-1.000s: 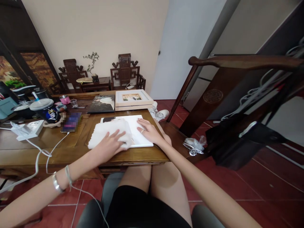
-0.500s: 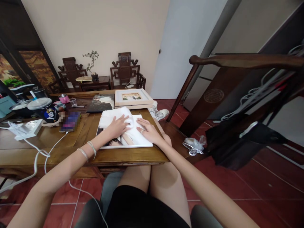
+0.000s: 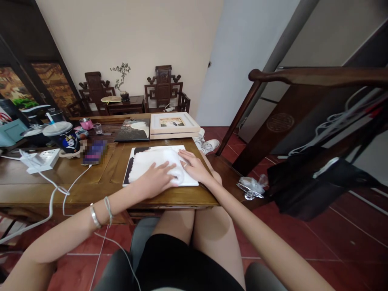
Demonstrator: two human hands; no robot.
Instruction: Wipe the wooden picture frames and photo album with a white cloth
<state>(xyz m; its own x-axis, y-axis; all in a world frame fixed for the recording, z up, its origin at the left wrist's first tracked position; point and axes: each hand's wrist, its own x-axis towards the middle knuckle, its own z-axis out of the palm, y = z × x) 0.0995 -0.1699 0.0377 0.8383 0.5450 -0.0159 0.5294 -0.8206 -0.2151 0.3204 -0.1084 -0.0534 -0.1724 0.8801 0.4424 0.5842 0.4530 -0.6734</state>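
A flat photo panel (image 3: 190, 180) with a white edge lies on the wooden table near its right corner. A white cloth (image 3: 147, 162) is spread over most of it and hides most of the picture; dark patches show along the left and upper left. My left hand (image 3: 161, 177) presses on the cloth with bent fingers, and the cloth bunches up beside the fingertips. To its right, my right hand (image 3: 194, 167) lies on the panel's right part, fingers stretched out and close to the cloth's edge. A ring shows on that hand.
Behind the panel stand a framed picture (image 3: 174, 126) and a dark photo board (image 3: 133, 130). At left are a phone (image 3: 94, 152) on a cable, a power strip (image 3: 45, 161) and a lidded cup (image 3: 62, 135). A wooden chair (image 3: 251, 153) stands at right.
My left hand has moved down toward the near edge of the panel, and the cloth now covers more of the picture. My right hand stays on the right side.
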